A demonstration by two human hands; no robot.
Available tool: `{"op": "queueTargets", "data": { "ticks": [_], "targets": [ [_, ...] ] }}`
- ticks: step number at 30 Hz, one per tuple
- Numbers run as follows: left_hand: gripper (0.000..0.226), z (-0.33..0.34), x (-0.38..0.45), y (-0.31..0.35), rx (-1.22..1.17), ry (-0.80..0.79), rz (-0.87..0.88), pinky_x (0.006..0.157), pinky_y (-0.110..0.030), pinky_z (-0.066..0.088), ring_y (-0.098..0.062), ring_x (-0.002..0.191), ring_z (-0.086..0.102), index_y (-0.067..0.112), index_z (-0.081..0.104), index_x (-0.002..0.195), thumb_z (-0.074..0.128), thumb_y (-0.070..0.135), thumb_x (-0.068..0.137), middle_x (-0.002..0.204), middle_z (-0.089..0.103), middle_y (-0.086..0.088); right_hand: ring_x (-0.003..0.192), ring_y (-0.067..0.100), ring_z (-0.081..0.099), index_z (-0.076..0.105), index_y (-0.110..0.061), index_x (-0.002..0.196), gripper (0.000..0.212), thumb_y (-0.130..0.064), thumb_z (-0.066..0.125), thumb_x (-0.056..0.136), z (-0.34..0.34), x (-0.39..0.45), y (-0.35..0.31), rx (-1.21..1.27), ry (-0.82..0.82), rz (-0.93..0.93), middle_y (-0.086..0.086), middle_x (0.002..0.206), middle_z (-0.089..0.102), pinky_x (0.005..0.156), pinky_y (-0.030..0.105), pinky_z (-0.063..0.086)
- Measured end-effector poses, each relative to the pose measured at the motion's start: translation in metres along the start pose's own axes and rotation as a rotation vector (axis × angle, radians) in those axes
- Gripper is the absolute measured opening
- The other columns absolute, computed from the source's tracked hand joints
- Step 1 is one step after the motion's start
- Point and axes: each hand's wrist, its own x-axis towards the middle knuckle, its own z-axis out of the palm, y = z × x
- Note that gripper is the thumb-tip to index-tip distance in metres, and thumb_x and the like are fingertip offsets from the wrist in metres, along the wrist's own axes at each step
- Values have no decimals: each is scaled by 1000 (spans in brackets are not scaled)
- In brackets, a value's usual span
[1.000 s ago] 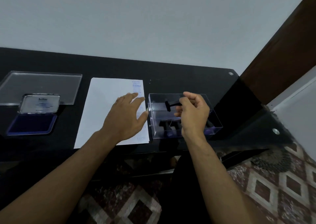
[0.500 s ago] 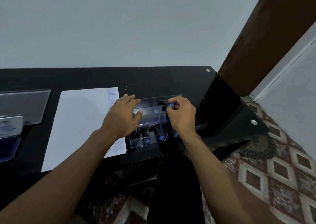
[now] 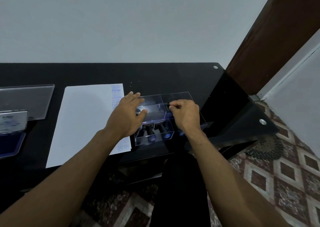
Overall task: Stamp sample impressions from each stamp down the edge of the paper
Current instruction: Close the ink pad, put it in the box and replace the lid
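On the black desk: stamp going in or out of the clear box, column of prints nearly down the page

Right of centre, clear plastic box [image 3: 170, 117] sits just beside the right edge of the paper [image 3: 86, 121]. Right hand [image 3: 186, 116] is over the far part of the box, fingertips curled and pinching a small black stamp [image 3: 167, 105] by its handle. Left hand [image 3: 127, 115] lies flat, fingers straight and a bit spread, over the paper's right edge and the left side of the box; looks like it steadies them, contact with the box not certain.

Progress, as a judgement: blue prints [image 3: 116, 95] run down the right edge of the paper from the far corner, with more print near the near corner, so most of the column looks done. At least two more stamps [image 3: 150, 131] lie in the near part of the box. Whether the pinched one is used or next up, cannot tell; how many are left, cannot tell.

Far left, open ink pad [image 3: 12, 143] with blue pad, cut off by the frame, its lid standing up behind it. A flat clear lid [image 3: 26, 100] lies beyond it, also cut off.

Hidden or unclear: left hand and forearm cover the middle of the print column; print wording mostly too small or upside down to read; box glare hides contents under the left hand; right palm hides the box's right side
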Motion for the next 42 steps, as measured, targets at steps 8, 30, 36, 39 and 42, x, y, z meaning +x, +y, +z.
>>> {"op": "queueTargets", "data": {
  "ticks": [8, 30, 36, 39, 42],
  "targets": [
    [52, -1, 0, 2, -8, 4, 0, 122, -41, 22, -19, 152, 22, 16, 53, 144, 51, 43, 100, 160, 38, -2, 94, 8, 66, 76, -19, 104, 17, -15, 69, 89, 0, -5, -1, -56, 4, -92, -5, 103, 72, 88, 19, 53],
    [56, -6, -56, 3, 4, 15, 74, 116, -32, 20, -13, 151, 23, 21, 54, 143, 46, 50, 96, 157, 42, 3, 104, 19, 44, 70, -19, 93, 27, -38, 51, 96, -9, -50, -30, -597, -351, -302, 2, 92, 64, 84, 33, 48],
    [56, -6, -57, 4, -13, 15, 55, 117, -35, 25, -13, 152, 23, 19, 55, 142, 46, 48, 95, 157, 43, 2, 99, 18, 41, 63, -22, 82, 32, -42, 43, 98, -7, -52, -31, -635, -385, -276, -2, 83, 59, 79, 32, 43],
    [57, -6, -57, 4, -23, 12, 51, 119, -40, 29, -13, 152, 22, 18, 55, 143, 45, 48, 95, 157, 43, 2, 100, 18, 42, 67, -21, 83, 33, -39, 44, 98, -9, -56, -31, -617, -352, -307, -2, 82, 63, 82, 34, 46],
    [60, -7, -57, 5, -18, 0, 42, 120, -44, 30, -14, 152, 23, 18, 55, 143, 44, 51, 94, 157, 42, 1, 99, 20, 45, 70, -19, 85, 33, -37, 46, 97, -10, -59, -32, -606, -303, -331, -2, 85, 66, 84, 37, 48]
  ]
}}
